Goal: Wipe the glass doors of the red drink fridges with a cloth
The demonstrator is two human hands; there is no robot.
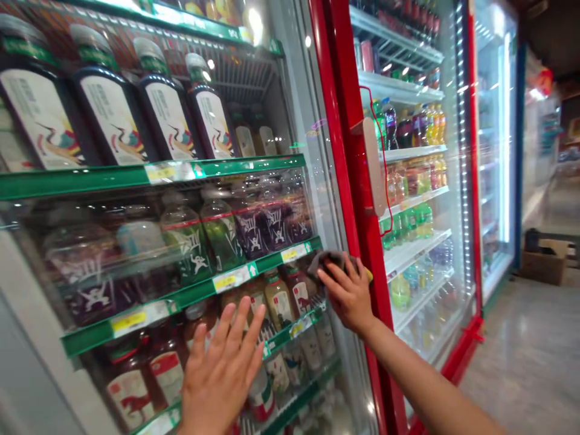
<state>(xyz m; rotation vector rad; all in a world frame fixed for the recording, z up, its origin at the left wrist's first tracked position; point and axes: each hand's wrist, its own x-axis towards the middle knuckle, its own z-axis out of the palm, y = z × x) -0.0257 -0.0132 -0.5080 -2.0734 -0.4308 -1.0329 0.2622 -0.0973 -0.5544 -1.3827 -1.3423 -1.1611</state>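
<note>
A grey cloth (321, 263) is pressed against the glass of a red-framed cooler door, close to the frame's edge. My right hand (348, 291) holds it there, fingers spread over the fabric. Lower and to the left, my left hand (223, 368) has its fingers outstretched and holds nothing; whether the palm touches the glass I cannot tell. Behind the glass, dark bottles with white labels (166, 118) line the upper shelf. Green and purple bottles (222, 226) stand on the middle shelf, and red-labelled bottles (131, 393) sit below.
A pale door handle (371, 169) with a red cord juts out from the red frame (348, 151). To the right is another lit cooler with shelves of drinks (410, 220). A cardboard box (541, 260) rests on the shiny floor (512, 344) farther back.
</note>
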